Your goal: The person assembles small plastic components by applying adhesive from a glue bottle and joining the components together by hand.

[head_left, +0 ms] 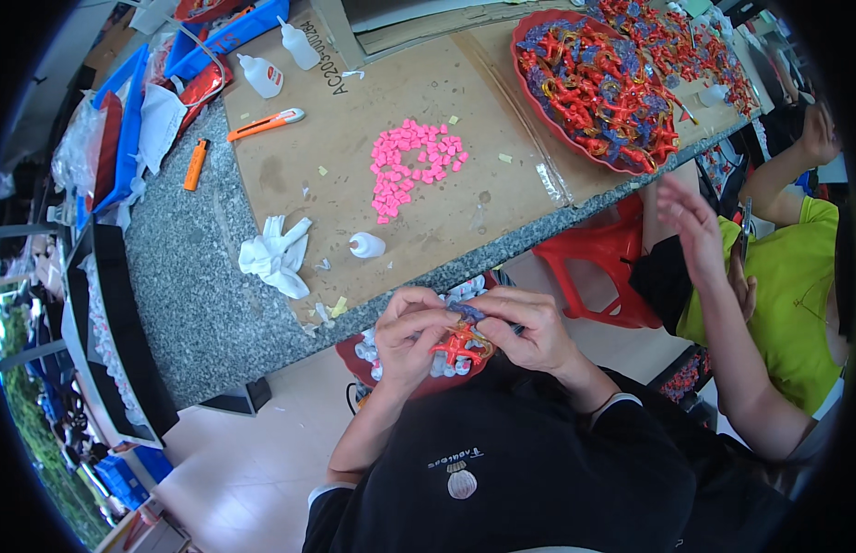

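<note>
One glossy red, amber and violet plastic figure (pixel 459 347), pinched narrowly between fingertips of your bare left hand (pixel 410 334) and bare right hand (pixel 529 330), over one round red plastic bowl (pixel 437 385) of white pieces (pixel 366 349); beyond, brown cardboard sheet (pixel 327 207) bearing small bright-pink blocks (pixel 388 179)

Orange lighter (pixel 196 166) on speckled grey worktop (pixel 175 286), near left edge. Orange utility knife (pixel 266 124) on cardboard sheet (pixel 327 129), by its left edge. Crumpled white cloth (pixel 276 256), maybe glove, nearer worktop's front edge. Blue bin (pixel 227 39) at far left corner. Black tray (pixel 138 369) just past left edge. Red stool (pixel 589 253) past front edge.
</note>
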Demonstrator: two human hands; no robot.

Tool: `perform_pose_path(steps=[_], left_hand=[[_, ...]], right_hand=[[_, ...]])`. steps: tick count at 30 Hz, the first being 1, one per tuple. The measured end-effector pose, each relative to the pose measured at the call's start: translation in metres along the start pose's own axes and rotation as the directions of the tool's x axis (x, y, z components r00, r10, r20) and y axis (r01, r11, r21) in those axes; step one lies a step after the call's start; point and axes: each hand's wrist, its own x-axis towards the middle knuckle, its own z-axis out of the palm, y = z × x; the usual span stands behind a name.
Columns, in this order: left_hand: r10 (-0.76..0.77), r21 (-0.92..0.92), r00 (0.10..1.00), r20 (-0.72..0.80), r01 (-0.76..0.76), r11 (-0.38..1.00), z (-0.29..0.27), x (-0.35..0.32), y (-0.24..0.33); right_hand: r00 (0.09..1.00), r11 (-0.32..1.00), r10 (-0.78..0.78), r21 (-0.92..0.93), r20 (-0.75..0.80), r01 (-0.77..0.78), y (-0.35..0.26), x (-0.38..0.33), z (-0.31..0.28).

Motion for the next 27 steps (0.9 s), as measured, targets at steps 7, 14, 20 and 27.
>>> perform_pose_path(steps=[7, 14, 20, 27], left_hand=[[0.006, -0.007, 0.999, -0.051, -0.006, 1.000, 0.000, -0.002, -0.006], [0.081, 0.068, 0.996, -0.039, -0.078, 0.995, 0.001, 0.002, -0.007], [-0.271, -0.139, 0.962, -0.034, 0.264, 0.954, 0.013, 0.006, 0.005], [-0.426, -0.173, 0.904, -0.015, 0.418, 0.892, 0.021, 0.020, 0.019]], right_hand=[[1.000, 1.000, 0.013, 0.016, -0.011, -0.013, 0.008, -0.005, 0.002], [0.996, 1.000, -0.027, -0.016, -0.080, 0.026, 0.003, 0.001, -0.001], [0.975, 0.987, 0.142, -0.050, -0.168, -0.152, 0.011, 0.003, -0.012], [0.842, 0.990, 0.071, -0.064, -0.535, -0.124, 0.042, 0.020, -0.047]])
